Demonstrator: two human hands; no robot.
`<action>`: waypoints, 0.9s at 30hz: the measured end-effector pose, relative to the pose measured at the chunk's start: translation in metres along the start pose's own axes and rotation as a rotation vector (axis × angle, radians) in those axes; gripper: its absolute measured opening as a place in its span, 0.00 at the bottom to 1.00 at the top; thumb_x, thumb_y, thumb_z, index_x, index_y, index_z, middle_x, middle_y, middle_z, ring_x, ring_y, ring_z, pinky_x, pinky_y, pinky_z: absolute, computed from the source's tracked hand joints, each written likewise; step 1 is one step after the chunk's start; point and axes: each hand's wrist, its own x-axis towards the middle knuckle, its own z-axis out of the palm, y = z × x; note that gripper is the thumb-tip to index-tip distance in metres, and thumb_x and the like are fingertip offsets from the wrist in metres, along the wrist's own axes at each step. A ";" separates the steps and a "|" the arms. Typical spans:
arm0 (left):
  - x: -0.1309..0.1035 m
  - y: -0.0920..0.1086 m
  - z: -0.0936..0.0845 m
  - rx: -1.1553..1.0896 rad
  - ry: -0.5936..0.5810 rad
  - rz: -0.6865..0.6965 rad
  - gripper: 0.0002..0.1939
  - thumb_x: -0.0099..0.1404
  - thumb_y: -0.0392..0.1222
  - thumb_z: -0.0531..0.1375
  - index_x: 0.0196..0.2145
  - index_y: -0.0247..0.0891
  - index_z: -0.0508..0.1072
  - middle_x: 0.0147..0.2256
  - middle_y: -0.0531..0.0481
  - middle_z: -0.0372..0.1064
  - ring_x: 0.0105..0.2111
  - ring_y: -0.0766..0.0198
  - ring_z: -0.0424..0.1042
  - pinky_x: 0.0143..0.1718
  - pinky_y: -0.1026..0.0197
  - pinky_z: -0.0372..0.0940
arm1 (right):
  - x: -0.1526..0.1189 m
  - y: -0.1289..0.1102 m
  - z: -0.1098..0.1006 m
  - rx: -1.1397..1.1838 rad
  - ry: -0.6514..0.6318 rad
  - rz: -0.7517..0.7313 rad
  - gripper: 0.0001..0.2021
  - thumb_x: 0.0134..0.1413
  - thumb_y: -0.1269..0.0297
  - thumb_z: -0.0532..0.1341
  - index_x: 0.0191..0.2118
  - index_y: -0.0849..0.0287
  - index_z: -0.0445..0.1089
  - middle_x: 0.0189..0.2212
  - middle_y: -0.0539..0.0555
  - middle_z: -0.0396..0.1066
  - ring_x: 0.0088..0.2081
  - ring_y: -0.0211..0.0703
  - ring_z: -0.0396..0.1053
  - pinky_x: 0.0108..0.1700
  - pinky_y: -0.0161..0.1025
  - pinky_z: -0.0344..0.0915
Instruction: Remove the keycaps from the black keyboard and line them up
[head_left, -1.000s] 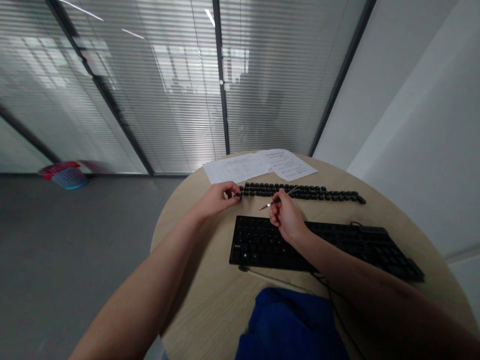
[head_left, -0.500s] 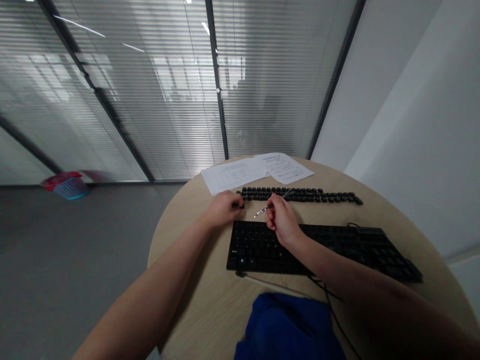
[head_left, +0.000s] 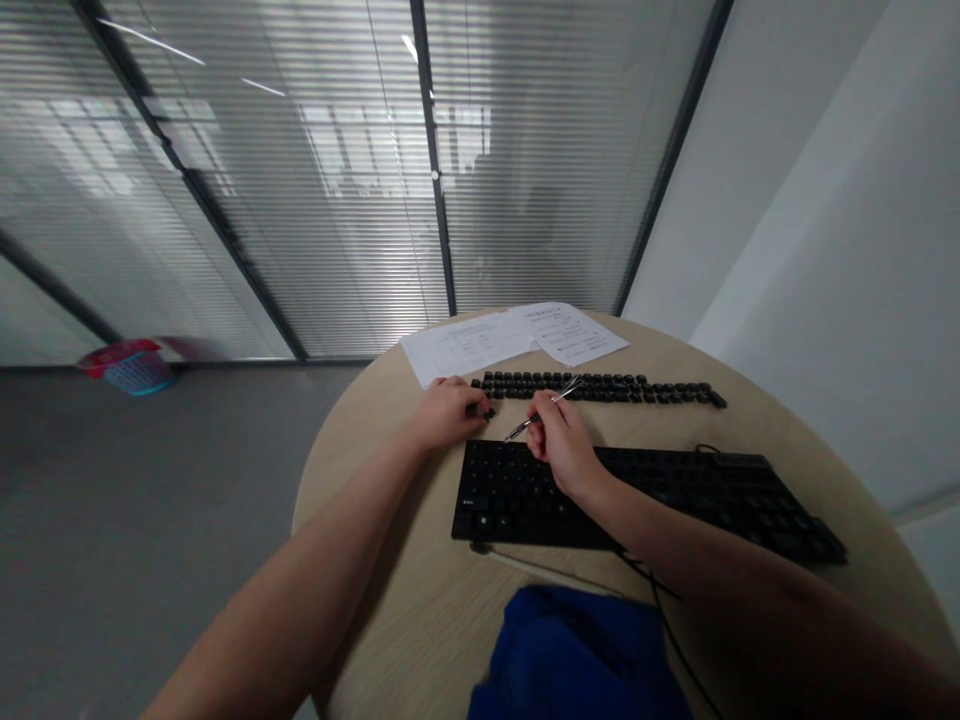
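My left hand (head_left: 448, 414) rests at the left end of the row of loose black keycaps (head_left: 600, 388), its fingers closed at a small black keycap (head_left: 490, 412). My right hand (head_left: 559, 437) is closed around a slim keycap puller (head_left: 517, 431), with thin wire prongs at its far end and a metal tip pointing down to the left. That tip is near the top left edge of the black keyboard (head_left: 510, 490); contact cannot be made out. My right hand and forearm cover part of the keyboard.
Printed sheets (head_left: 469, 347) lie at the back of the round wooden table (head_left: 397, 600). A pale stick-like brush (head_left: 540, 570) lies before the keyboard, near a blue cloth (head_left: 577, 660) and a black cable (head_left: 667, 630). A red and blue basket (head_left: 139, 370) stands on the floor.
The puller's metal tip has dropped slightly toward the keyboard and its wire end shows more clearly. My left fingers have shifted a little at the keycap.
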 end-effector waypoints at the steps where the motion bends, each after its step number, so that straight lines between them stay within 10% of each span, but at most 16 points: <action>1: -0.001 0.000 -0.001 -0.005 0.002 0.006 0.08 0.57 0.43 0.66 0.36 0.45 0.78 0.35 0.49 0.74 0.43 0.53 0.69 0.48 0.51 0.58 | 0.000 0.001 0.000 -0.005 -0.008 -0.008 0.19 0.51 0.44 0.63 0.29 0.56 0.61 0.14 0.39 0.56 0.13 0.29 0.53 0.14 0.28 0.46; 27: 0.003 0.008 0.010 0.160 0.094 0.026 0.06 0.63 0.43 0.64 0.38 0.45 0.80 0.39 0.49 0.77 0.42 0.53 0.68 0.41 0.53 0.56 | -0.002 0.005 -0.002 -0.059 -0.071 -0.103 0.20 0.55 0.43 0.61 0.30 0.55 0.61 0.14 0.39 0.54 0.13 0.30 0.53 0.14 0.28 0.50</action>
